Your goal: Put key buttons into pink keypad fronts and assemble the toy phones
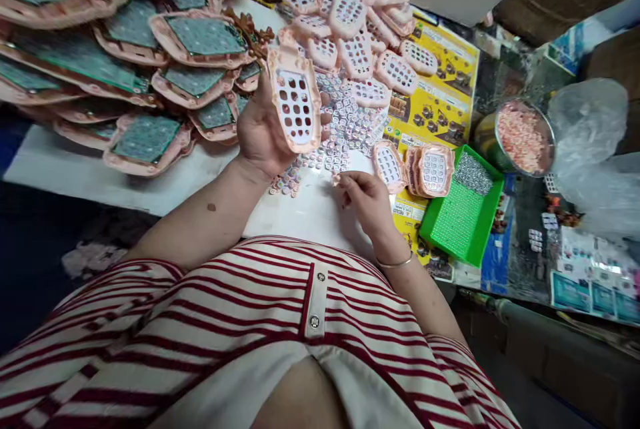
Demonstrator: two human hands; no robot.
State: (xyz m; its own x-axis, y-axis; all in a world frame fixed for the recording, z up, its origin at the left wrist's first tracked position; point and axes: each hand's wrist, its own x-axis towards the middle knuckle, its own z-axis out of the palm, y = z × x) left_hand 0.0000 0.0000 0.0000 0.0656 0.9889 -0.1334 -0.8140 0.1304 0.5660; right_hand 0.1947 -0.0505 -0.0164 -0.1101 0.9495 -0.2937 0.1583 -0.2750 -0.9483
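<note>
My left hand (256, 130) is wrapped round a pink plastic shell (295, 134), raised above the table with its white face of button holes turned up toward me. My right hand (369, 199) is low over the white tabletop, thumb and fingers pinched on a small key button (336, 179). Between and beyond both hands lie many loose key buttons (345, 115), white with coloured marks. A small group of them, pale pink ones (286, 183), sits under my left wrist. Just right of my right hand rests another perforated shell (389, 167).
Stacked pink shells with green circuit boards (203, 35) fill the left. A heap of perforated shells (349, 14) stands at the back. To the right are a short shell stack (434, 172), a green basket (453, 215) with small metal parts, and a bowl of pink pieces (525, 135).
</note>
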